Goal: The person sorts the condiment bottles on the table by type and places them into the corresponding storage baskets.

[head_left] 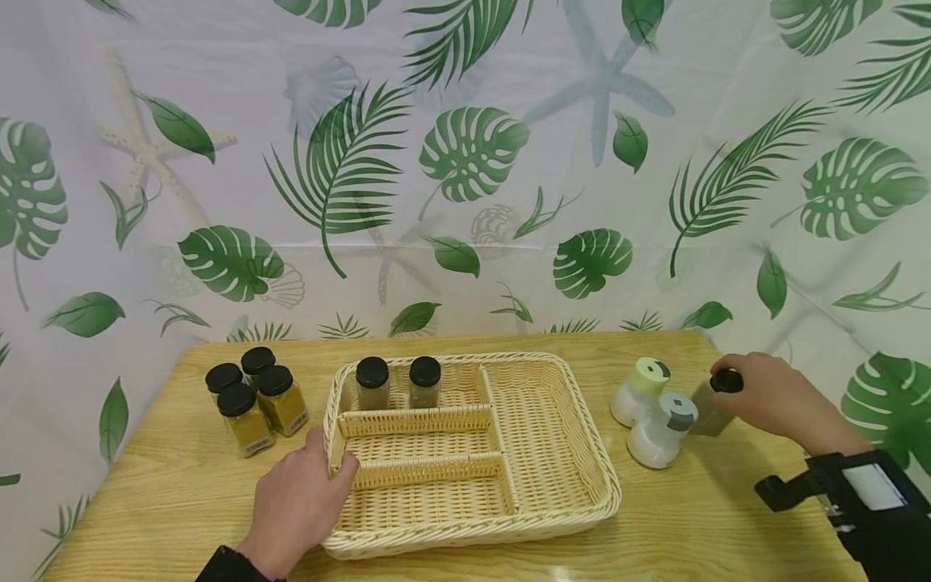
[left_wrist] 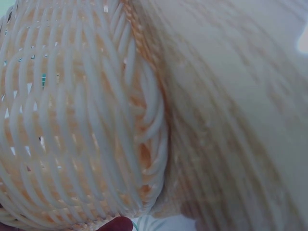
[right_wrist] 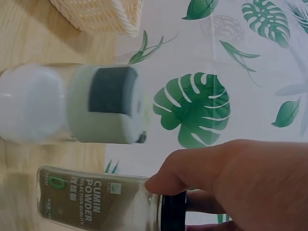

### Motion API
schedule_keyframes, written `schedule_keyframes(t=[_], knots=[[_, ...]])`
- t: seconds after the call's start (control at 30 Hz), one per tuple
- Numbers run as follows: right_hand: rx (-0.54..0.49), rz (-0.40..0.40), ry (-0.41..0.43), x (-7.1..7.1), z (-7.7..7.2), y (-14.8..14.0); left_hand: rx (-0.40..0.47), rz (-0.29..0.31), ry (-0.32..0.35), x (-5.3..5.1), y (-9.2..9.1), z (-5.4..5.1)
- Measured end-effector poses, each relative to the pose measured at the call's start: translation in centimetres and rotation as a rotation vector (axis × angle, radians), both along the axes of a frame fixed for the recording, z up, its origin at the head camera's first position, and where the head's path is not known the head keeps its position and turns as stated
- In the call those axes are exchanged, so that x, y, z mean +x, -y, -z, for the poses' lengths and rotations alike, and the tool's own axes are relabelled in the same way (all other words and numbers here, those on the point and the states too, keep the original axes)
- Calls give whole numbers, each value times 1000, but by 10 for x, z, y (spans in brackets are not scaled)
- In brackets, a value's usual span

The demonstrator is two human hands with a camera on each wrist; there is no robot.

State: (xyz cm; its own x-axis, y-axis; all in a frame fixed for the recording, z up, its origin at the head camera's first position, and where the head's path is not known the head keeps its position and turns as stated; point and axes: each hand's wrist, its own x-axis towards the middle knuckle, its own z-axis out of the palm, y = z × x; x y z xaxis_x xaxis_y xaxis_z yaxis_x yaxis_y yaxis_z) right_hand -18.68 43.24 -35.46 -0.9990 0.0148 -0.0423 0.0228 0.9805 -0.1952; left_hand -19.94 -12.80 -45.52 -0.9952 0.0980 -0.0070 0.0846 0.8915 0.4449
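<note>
My left hand [head_left: 298, 493] grips the left wall of a cream woven basket [head_left: 465, 533], its thumb over the rim. The left wrist view shows the basket's woven side [left_wrist: 72, 120] close up, with only a fingertip [left_wrist: 118, 224] at the bottom edge. At the right, my right hand [head_left: 785, 396] holds a clear jar of cumin powder [right_wrist: 86, 197] near its black cap. The label reads CUMIN POWDER in the right wrist view. Two black-capped jars stand in the basket's back left compartment, one [head_left: 373, 396] left of the other [head_left: 425, 392].
Several black-capped jars of yellow powder [head_left: 254, 424] stand together left of the basket. Between the basket and my right hand are two white shakers, one with a yellow-green lid [head_left: 650, 373], one with a pale grey lid [head_left: 676, 411]. A leaf-patterned cloth [head_left: 473, 283] hangs behind the wooden table [head_left: 145, 501].
</note>
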Motion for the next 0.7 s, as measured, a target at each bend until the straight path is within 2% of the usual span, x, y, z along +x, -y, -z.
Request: schedule_keyframes(t=[0.27, 0.7], knots=[[13, 17, -41, 0, -26, 2, 4, -6, -12, 0, 1, 1], [49, -4, -121, 1, -57, 23, 9, -4, -3, -1, 0, 1]])
